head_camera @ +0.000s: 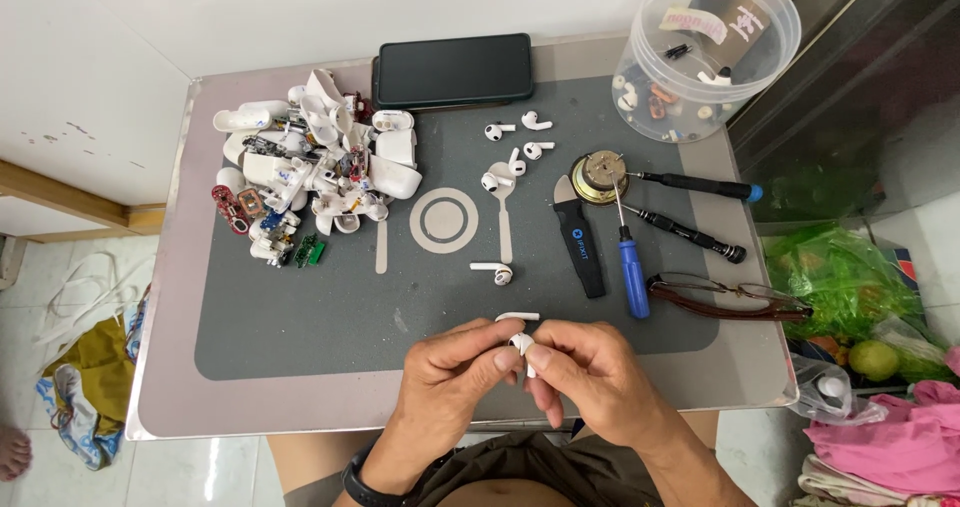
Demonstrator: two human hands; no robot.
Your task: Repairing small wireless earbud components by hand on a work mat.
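hands: left hand [455,367] and right hand [585,367] meet at the near edge of the grey work mat [300,317], both pinching one white earbud [521,344] between fingertips
just beyond: a loose earbud stem [516,317]
far left: a heap of opened charging cases [310,167] (circuit boards showing)
right: blue screwdriver [632,272], black pry tool [580,242], glasses [725,299]
far: dark phone [453,70], clear tub [705,52]
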